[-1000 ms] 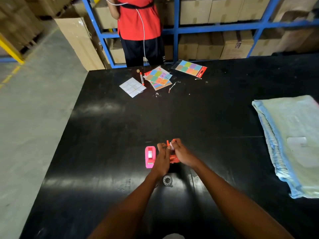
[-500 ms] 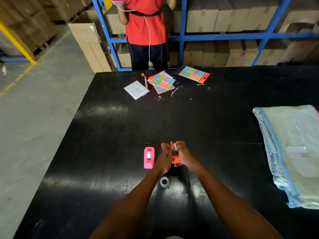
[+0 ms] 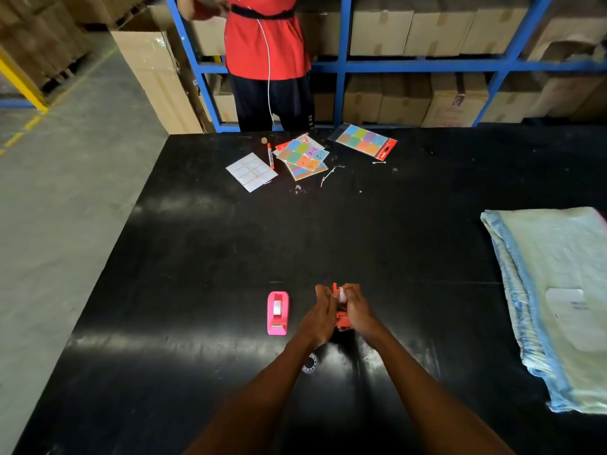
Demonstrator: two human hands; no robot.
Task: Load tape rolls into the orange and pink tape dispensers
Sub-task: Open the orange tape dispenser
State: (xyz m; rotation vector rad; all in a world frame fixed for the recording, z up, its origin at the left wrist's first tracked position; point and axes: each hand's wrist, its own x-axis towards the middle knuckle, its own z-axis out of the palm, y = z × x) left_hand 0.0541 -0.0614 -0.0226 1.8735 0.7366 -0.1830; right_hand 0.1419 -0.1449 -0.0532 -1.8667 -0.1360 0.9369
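The orange tape dispenser (image 3: 342, 318) stands on the black table (image 3: 203, 257), mostly hidden between my two hands. My left hand (image 3: 318, 315) grips its left side. My right hand (image 3: 356, 310) pinches a small white tape roll (image 3: 342, 294) at the dispenser's top. To the left, apart from my hands, the pink tape dispenser (image 3: 278, 312) holds a white roll in its slot. A loose clear tape roll (image 3: 310, 364) lies on the table beside my left wrist, partly covered by the forearm.
A folded pale blue-green cloth (image 3: 551, 300) lies at the right edge. Sticker sheets (image 3: 303, 156), a white label sheet (image 3: 251, 171) and a red marker (image 3: 270, 156) sit at the far side. A person in a red shirt (image 3: 266, 37) stands behind the table at blue shelves.
The view has tilted up a little, so the table contents sit lower in frame. My hands remain closed around the orange dispenser, with only slight finger movement at the white roll.
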